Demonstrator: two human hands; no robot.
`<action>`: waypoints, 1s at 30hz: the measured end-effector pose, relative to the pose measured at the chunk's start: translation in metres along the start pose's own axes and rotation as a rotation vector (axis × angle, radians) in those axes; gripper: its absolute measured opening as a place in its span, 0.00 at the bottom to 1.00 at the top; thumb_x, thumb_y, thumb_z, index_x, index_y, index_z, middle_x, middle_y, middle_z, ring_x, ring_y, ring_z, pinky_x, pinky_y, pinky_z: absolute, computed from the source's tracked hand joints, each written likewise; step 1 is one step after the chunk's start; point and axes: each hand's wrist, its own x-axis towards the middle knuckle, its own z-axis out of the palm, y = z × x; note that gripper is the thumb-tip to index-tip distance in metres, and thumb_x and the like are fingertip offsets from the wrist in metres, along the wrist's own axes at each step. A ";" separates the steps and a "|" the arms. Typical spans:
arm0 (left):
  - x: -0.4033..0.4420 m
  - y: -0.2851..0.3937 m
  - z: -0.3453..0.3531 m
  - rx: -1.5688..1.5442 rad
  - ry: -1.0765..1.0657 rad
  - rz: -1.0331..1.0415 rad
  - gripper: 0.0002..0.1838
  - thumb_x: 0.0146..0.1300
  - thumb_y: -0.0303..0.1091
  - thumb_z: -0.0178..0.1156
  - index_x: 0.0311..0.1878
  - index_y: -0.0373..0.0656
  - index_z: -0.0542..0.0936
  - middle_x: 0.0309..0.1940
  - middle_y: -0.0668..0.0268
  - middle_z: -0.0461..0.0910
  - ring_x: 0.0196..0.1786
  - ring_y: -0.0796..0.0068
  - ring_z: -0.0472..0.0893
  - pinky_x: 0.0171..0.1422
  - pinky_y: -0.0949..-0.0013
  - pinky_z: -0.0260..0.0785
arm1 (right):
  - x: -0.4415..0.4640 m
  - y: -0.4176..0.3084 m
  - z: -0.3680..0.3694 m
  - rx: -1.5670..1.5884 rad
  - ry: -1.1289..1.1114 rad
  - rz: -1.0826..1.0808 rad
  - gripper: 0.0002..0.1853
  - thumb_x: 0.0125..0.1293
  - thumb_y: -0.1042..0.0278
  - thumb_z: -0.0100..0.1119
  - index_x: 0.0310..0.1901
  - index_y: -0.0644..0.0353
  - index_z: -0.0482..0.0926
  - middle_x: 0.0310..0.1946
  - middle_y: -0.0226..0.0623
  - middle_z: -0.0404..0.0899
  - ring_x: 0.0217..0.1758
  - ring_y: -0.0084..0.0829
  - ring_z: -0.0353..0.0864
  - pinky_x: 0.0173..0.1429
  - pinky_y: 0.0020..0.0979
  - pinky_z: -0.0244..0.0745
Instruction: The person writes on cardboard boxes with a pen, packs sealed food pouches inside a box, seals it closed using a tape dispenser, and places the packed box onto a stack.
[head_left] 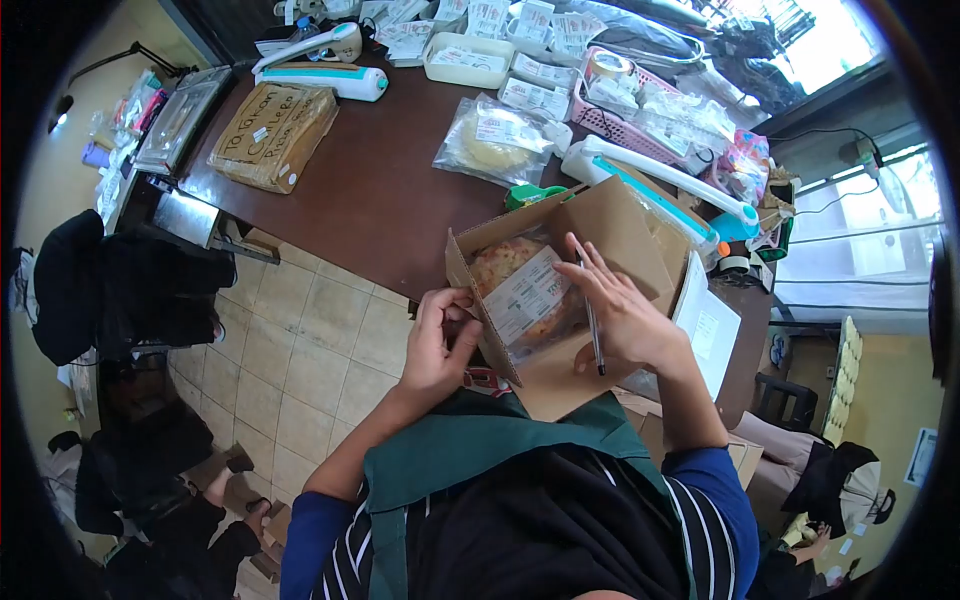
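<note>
Lying inside the cardboard box (570, 392), the bagged, labelled food (502, 262) is in place, but the box is unclosed, its flaps standing open, so the packing looks part done. And look at the left hand (435, 345), fingers curled and thumb bent at the box's near side wall, while the right hand (640, 320) spreads its fingers over the label (525, 300), a pen (593, 318) tucked among them.
</note>
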 end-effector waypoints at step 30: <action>0.042 -0.024 0.018 1.017 -0.178 0.341 0.34 0.54 0.52 0.63 0.60 0.43 0.70 0.65 0.58 0.64 0.69 0.52 0.58 0.71 0.49 0.47 | -0.029 0.091 -0.022 1.015 0.464 0.139 0.19 0.68 0.56 0.56 0.49 0.64 0.70 0.43 0.46 0.82 0.48 0.27 0.81 0.52 0.31 0.73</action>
